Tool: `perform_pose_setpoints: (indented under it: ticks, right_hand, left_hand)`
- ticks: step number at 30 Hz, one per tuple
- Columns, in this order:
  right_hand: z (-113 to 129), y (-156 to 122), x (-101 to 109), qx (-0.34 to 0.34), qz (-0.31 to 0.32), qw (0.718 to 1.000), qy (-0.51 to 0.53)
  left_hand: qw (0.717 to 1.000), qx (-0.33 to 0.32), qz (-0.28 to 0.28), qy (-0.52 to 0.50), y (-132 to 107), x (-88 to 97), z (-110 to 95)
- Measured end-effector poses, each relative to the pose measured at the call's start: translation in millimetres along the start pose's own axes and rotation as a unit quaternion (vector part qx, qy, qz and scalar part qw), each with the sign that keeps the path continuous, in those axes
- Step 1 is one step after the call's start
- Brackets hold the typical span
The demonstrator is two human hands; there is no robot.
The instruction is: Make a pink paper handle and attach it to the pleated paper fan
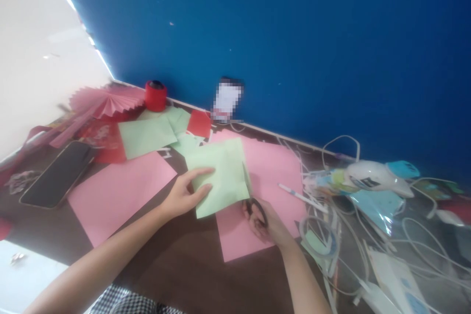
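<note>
My left hand holds a light green sheet of paper by its left side, with thumb and index finger showing on top. The sheet looks folded or layered along its right edge. My right hand grips a pair of scissors by the black handles, at the lower right corner of the green paper. The blades are hidden by the paper, so how far they are apart does not show. Pink paper lies under the green sheet and both scissors and right hand are over it.
Left are another pink sheet, a dark phone, green sheets, a pink pleated paper fan and a red roll. A phone leans on the blue wall. Tangled white cables and a white bottle crowd the right.
</note>
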State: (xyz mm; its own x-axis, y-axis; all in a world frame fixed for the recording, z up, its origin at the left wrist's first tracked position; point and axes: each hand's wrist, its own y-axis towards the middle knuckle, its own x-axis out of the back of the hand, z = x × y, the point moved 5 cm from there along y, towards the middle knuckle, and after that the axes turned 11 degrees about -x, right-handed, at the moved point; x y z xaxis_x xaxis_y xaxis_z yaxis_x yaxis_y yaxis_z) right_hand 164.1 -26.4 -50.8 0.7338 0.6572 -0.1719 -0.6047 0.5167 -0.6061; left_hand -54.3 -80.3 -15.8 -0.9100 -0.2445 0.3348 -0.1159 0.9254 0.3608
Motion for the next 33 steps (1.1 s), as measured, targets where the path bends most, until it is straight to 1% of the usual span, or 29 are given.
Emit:
perform_pose_setpoints:
  ticks: [6, 13, 21, 33]
  right_hand:
    - [1.3, -0.1, -0.9, -0.008, -0.006, 1.000, -0.016]
    - [2.4, -0.4, -1.9, -0.016, -0.013, 1.000, -0.016]
    - [0.2, 1.0, -0.9, 0.012, 0.002, 1.000, 0.013]
    - [0.8, 0.9, -1.0, -0.008, -0.011, 1.000, -0.008]
  left_hand:
    - [1.000, 0.003, 0.002, -0.001, 0.0, -0.2, 0.3]
    - [1.000, -0.007, 0.002, -0.001, 1.0, 0.0, -1.7]
    - [1.000, -0.002, -0.001, -0.002, -0.1, -1.3, -0.5]
    - [1.000, -0.005, -0.001, 0.005, -0.3, -1.7, -0.3]
